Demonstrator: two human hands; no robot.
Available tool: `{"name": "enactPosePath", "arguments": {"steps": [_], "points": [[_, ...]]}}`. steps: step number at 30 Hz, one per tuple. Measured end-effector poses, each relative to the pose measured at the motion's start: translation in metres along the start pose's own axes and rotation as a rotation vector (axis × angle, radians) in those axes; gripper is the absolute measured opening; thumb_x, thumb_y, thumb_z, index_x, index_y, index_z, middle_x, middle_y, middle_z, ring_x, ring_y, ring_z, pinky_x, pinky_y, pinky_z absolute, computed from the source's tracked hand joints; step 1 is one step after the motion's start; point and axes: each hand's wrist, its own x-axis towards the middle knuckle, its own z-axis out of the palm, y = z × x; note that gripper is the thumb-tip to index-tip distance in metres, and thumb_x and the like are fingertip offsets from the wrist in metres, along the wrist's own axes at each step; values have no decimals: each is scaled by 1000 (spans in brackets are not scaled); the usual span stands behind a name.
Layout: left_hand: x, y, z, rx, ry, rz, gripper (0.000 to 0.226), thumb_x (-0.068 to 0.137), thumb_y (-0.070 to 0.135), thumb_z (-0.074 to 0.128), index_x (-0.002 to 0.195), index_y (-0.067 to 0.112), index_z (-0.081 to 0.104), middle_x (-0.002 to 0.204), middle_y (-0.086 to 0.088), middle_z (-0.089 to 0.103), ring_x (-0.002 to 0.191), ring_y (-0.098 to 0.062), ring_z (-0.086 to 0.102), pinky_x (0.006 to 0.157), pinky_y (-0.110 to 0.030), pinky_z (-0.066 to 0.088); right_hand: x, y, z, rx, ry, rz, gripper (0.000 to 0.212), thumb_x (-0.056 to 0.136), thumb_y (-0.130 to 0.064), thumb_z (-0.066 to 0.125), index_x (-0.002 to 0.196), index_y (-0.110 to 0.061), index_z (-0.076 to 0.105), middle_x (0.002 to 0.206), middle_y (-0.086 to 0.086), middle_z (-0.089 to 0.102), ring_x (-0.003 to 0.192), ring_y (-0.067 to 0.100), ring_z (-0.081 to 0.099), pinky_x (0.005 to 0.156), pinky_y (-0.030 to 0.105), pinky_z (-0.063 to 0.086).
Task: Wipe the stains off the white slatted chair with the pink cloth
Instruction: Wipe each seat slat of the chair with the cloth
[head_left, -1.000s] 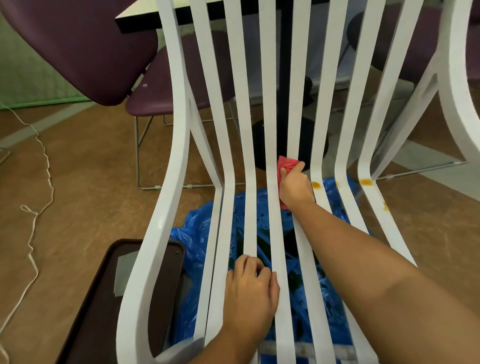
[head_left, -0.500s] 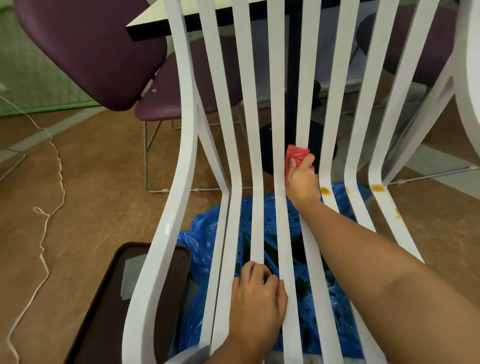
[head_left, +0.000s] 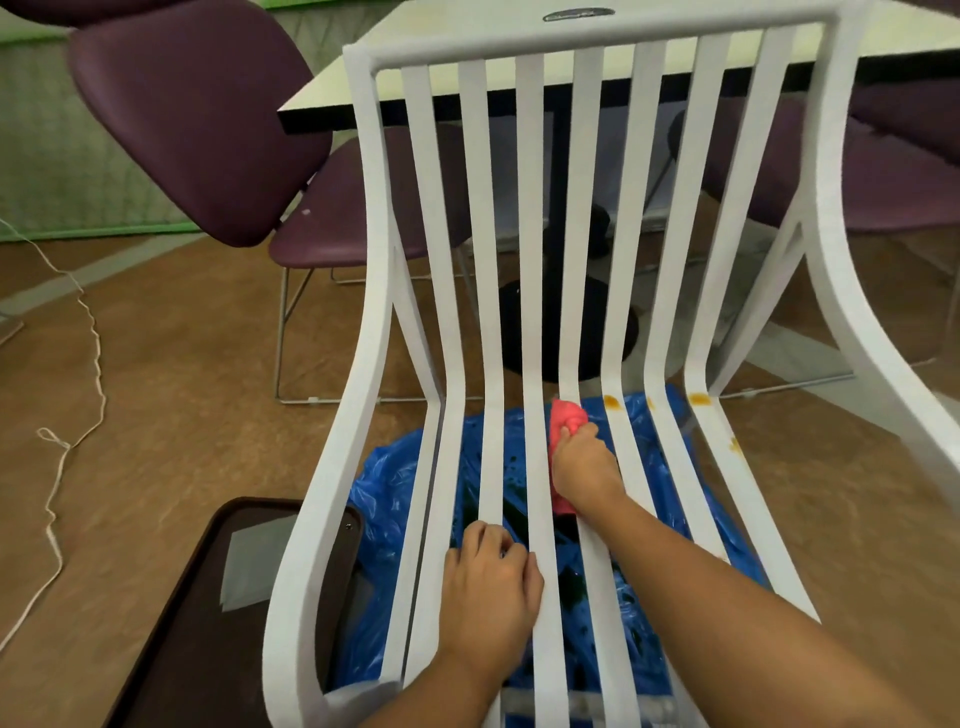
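Reaches forward with right hand (head_left: 584, 467), arm outstretched, fingers (head_left: 587, 432) clenched round pink cloth (head_left: 565, 418); braces left hand (head_left: 488, 592) palm-down, fingers hooked over a slat (head_left: 491, 441).

We see a brown floor (head_left: 171, 364) with a grey strip (head_left: 104, 270) crossing it at the left. A table (head_left: 332, 96), pale on top and dark at the edge, stands on a black base (head_left: 596, 338). Purple chairs sit at its left (head_left: 208, 119) and right (head_left: 893, 182). A green wall (head_left: 62, 156) lies behind. A white cord (head_left: 96, 358) trails past a dark tray (head_left: 171, 649), and blue plastic (head_left: 389, 499) covers part of the floor.
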Motion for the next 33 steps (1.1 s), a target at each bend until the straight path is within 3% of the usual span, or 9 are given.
{"name": "enactPosePath", "arguments": {"steps": [6, 9, 17, 20, 23, 26, 29, 30, 33], "points": [[-1, 1, 1, 10, -9, -3, 30, 94, 38, 49, 76, 26, 68, 91, 10, 55, 98, -13, 49, 73, -31, 45, -63, 20, 18, 113, 54, 49, 75, 104, -40, 44, 155, -1, 6, 120, 19, 65, 101, 32, 68, 81, 40, 58], [-2, 0, 0, -5, -17, -8, 36, 97, 43, 44, 78, 26, 69, 92, 11, 54, 100, -13, 49, 75, -32, 45, -84, 26, 26, 125, 73, 53, 77, 103, -35, 46, 158, -5, -1, 120, 17, 64, 99, 29, 68, 78, 39, 55], [-4, -1, -1, -83, -67, 7, 47, 89, 65, 45, 71, 24, 59, 94, 11, 48, 105, -13, 43, 81, -32, 45, -88, 27, 26, 100, 127, 63, 64, 108, -24, 38, 158, -2, 5, 131, 20, 58, 103, 28, 69, 82, 34, 57], [-4, -2, -1, -103, -58, 6, 46, 89, 64, 47, 67, 24, 53, 93, 11, 46, 104, -14, 45, 79, -32, 45, -85, 24, 30, 44, 266, 2, 65, 104, -17, 48, 157, -2, 13, 142, 20, 48, 119, 29, 59, 94, 35, 54], [-4, -3, -1, -105, -66, 2, 46, 89, 66, 46, 67, 26, 50, 93, 11, 44, 103, -13, 44, 79, -32, 45, -70, 18, 25, 87, 423, -98, 68, 96, -11, 58, 153, -5, 22, 137, 18, 48, 110, 28, 52, 89, 39, 54], [-2, -2, -3, -105, -76, 6, 46, 88, 67, 45, 69, 26, 52, 93, 12, 45, 104, -12, 43, 77, -32, 45, -43, 5, 4, 262, 526, -236, 65, 100, -6, 49, 156, -9, 16, 133, 18, 46, 110, 28, 49, 89, 41, 52], [-2, 0, -2, -103, -54, 11, 45, 87, 66, 48, 66, 26, 52, 91, 12, 46, 101, -11, 44, 74, -32, 46, -17, -23, -27, 410, 559, -426, 56, 110, -31, 33, 162, -26, 13, 163, -3, 21, 147, 7, 21, 121, 27, 22], [-2, -2, -1, -101, -46, 11, 45, 87, 67, 48, 66, 27, 52, 91, 12, 46, 101, -11, 45, 74, -32, 47, -2, -35, -38, 404, 561, -484, 54, 110, -36, 27, 162, -30, 13, 167, -10, 10, 150, -1, 9, 122, 21, 11], [-1, -4, 1, -110, -50, 7, 46, 87, 69, 48, 67, 27, 56, 91, 13, 46, 102, -11, 45, 75, -30, 46, 46, -64, -63, 27, 686, -598, 78, 97, -8, 48, 162, -15, 5, 169, 8, -6, 156, 25, -1, 127, 46, 7]]}}
